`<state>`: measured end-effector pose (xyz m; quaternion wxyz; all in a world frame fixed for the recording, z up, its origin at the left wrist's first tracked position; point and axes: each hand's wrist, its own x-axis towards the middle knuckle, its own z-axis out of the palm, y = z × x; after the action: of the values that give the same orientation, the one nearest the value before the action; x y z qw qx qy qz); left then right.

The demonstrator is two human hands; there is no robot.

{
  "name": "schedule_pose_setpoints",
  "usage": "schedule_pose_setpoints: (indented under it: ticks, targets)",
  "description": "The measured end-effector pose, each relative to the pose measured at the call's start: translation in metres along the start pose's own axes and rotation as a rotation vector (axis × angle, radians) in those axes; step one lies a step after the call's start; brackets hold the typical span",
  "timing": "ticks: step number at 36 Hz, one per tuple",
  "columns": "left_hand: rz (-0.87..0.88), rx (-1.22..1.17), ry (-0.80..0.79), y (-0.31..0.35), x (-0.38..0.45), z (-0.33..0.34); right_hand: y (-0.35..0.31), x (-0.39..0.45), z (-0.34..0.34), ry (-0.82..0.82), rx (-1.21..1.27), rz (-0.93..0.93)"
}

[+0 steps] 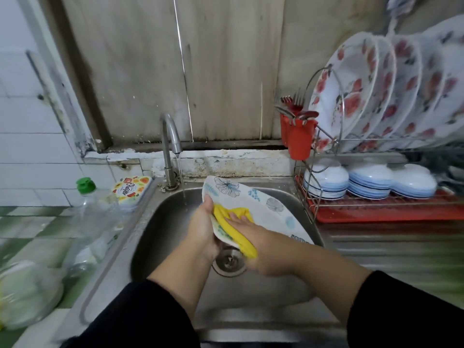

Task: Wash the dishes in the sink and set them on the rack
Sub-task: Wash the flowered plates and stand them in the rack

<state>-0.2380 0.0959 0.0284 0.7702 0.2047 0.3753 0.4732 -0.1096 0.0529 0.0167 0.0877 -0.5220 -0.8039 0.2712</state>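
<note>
plate [253,204] | left hand [203,227] fingers grip rim | right hand [261,247] flat on yellow cloth [233,222] | rack [376,207] right, full

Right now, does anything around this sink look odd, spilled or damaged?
Nothing is spilled. The wall ledge behind the faucet looks stained and flaking. Water runs into the sink, missing the plate that the left hand holds while the right hand wipes with a yellow cloth.
</note>
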Motion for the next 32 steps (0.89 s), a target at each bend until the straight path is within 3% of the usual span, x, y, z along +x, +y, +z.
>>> schedule_pose_setpoints:
  ticks: [4,13,17,21,23,24,28,32]
  targets:
    - [0.052,0.178,-0.027,0.006,-0.015,0.02,-0.013,-0.018,-0.015,0.114,0.142,-0.015]
    - [0.258,0.431,-0.09,0.001,-0.06,0.063,-0.02,-0.054,-0.057,0.528,0.768,0.052]
    - [0.312,0.478,-0.007,-0.012,-0.073,0.063,-0.023,-0.068,-0.07,0.642,1.287,0.012]
    - [0.421,0.725,0.322,-0.031,-0.078,0.043,-0.016,-0.083,-0.075,0.599,1.732,-0.072]
    - [0.35,0.581,0.506,-0.037,-0.082,0.03,-0.014,-0.093,-0.075,0.535,1.867,-0.144]
    - [0.285,0.444,0.514,-0.039,-0.084,0.025,-0.013,-0.097,-0.073,0.517,1.899,-0.187]
    - [0.231,-0.052,0.287,-0.041,-0.089,0.018,-0.002,-0.101,-0.06,0.467,2.014,-0.315]
    - [0.329,-0.107,0.374,-0.036,-0.091,0.012,0.004,-0.102,-0.046,0.458,2.045,-0.241]
